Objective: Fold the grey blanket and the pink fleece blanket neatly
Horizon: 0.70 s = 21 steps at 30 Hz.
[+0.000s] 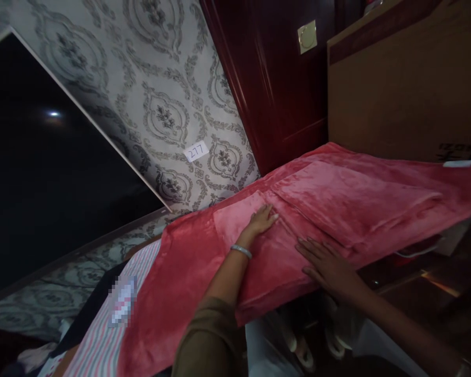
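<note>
Red plush fabric [180, 267] drapes over a long surface, and on it lies a paler pink-red plush piece [345, 196], partly folded, with a crease running between its two halves. Whether it is a garment or a blanket I cannot tell. My left hand [262, 220] rests on the left half of the piece, fingers stretched out. My right hand [325, 264] lies flat near its front edge, just right of the left hand, with its fingers extended. Neither hand grips anything.
A large dark screen [55, 167] stands at the left against patterned wallpaper, which bears a paper label [197, 151]. Striped cloth [98, 324] lies left of the red fabric. A big cardboard box [404, 94] stands at the back right, beside a dark red door frame [267, 68].
</note>
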### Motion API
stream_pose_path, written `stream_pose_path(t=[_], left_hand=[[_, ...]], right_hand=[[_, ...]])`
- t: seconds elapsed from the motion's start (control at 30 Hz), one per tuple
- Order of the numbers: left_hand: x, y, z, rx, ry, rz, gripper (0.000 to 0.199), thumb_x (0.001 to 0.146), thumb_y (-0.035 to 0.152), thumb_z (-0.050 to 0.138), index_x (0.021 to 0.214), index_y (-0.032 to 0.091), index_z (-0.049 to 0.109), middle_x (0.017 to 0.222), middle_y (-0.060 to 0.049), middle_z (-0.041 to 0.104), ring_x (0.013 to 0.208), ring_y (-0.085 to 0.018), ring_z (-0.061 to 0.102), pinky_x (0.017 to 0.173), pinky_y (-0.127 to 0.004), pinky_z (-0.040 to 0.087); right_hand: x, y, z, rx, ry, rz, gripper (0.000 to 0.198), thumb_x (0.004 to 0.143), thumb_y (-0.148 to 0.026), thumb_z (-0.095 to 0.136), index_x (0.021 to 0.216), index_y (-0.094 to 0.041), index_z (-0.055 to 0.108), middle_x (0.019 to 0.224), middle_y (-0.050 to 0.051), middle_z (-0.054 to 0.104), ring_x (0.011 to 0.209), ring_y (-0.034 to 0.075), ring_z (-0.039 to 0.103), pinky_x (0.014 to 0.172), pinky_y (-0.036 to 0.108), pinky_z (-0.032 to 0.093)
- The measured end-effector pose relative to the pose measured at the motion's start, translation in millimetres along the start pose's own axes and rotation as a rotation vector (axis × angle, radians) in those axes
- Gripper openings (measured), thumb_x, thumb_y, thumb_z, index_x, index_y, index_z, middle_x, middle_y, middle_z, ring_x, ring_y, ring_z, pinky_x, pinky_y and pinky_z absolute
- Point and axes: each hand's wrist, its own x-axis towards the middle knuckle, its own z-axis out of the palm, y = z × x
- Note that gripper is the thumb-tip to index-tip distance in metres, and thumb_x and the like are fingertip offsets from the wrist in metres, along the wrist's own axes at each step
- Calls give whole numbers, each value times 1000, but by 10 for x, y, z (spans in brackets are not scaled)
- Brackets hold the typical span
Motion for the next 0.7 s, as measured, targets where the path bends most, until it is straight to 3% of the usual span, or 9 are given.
stream_pose_path(t=[0.2, 0.4, 0.53, 0.7], left_hand=[[-839, -44, -103, 49, -21, 58, 68, 99, 49, 42, 160, 22, 31, 169, -11, 26, 158, -27, 19, 127, -55, 13], [-1774, -61, 234, 32, 25, 12, 67, 100, 48, 44, 161, 24, 31, 170, -9, 25, 159, -25, 15, 128, -56, 9], [-1951, -20, 514, 16, 54, -28, 66, 100, 49, 44, 161, 26, 31, 170, -8, 22, 159, -26, 13, 128, -57, 9], [-1933, 6, 635, 11, 124, -45, 68, 100, 52, 44, 161, 25, 32, 170, -9, 25, 158, -27, 17, 129, -56, 9]], right_hand=[[5, 34, -92, 48, -44, 0, 58, 102, -54, 36, 152, -28, 50, 154, 7, 49, 143, 27, 45, 116, 56, 38], [12, 48, -197, 12, -62, -18, 58, 101, -55, 35, 148, -26, 55, 151, 8, 53, 138, 30, 51, 112, 58, 42], [222, -157, -292, -62, -21, -12, 55, 102, -52, 32, 136, -25, 66, 143, 11, 60, 137, 35, 50, 114, 63, 38], [482, -322, -229, -73, 14, -113, 59, 102, -52, 30, 147, -26, 56, 156, 9, 47, 145, 35, 41, 114, 62, 37]])
